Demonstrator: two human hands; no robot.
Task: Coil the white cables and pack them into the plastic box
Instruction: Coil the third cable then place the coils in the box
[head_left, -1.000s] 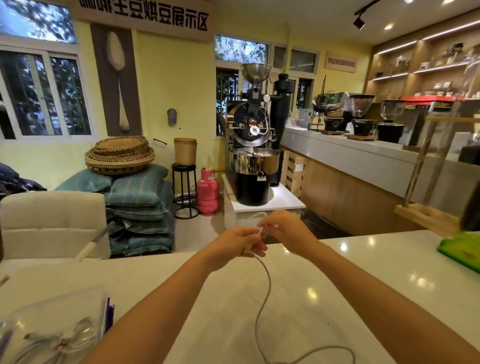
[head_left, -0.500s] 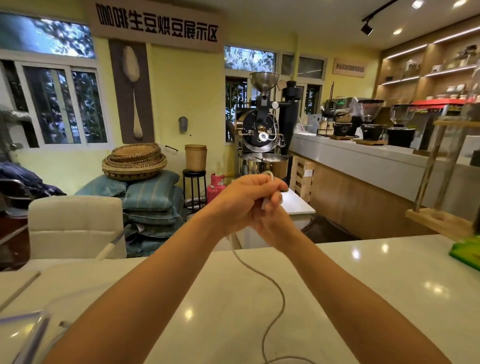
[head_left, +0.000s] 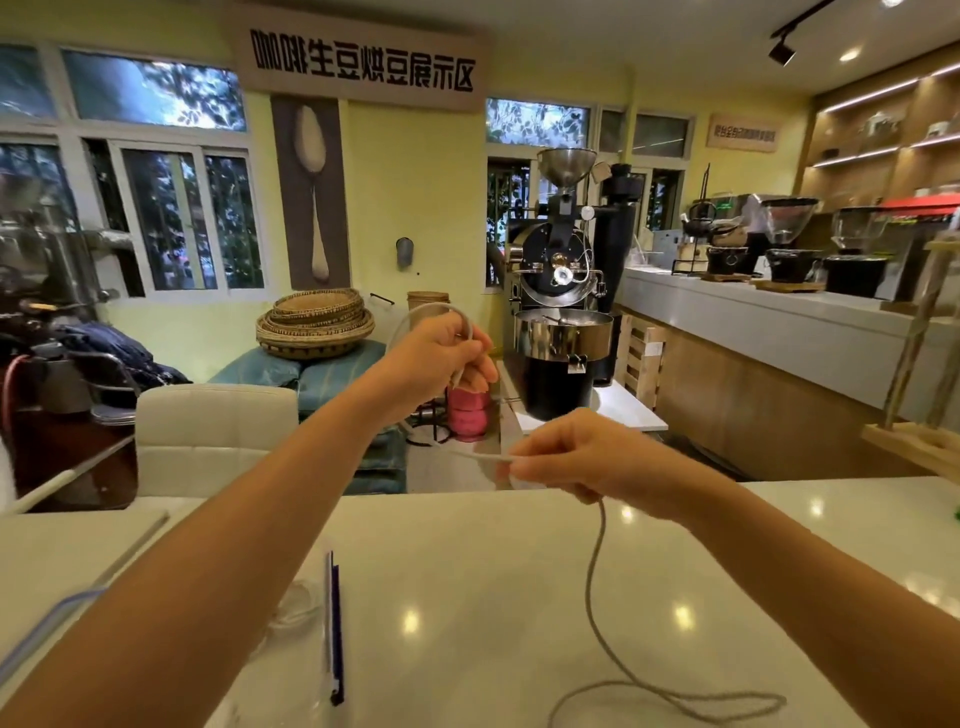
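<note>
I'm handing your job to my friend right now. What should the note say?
Left hand: raised, grips a loop of the cable.
Right hand: lower and apart from the other, pinches the cable further along.
From there the cable drops to the table and trails loose.
Box: lower left, mostly hidden by the arm; a pale coil seems to lie inside.
Done: one loop started.
Left: wind up the loose length, then put the coil in the box.

The glossy white counter (head_left: 493, 571) carries a trailing white cable (head_left: 670, 693) and plastic box (head_left: 332, 613).
</note>
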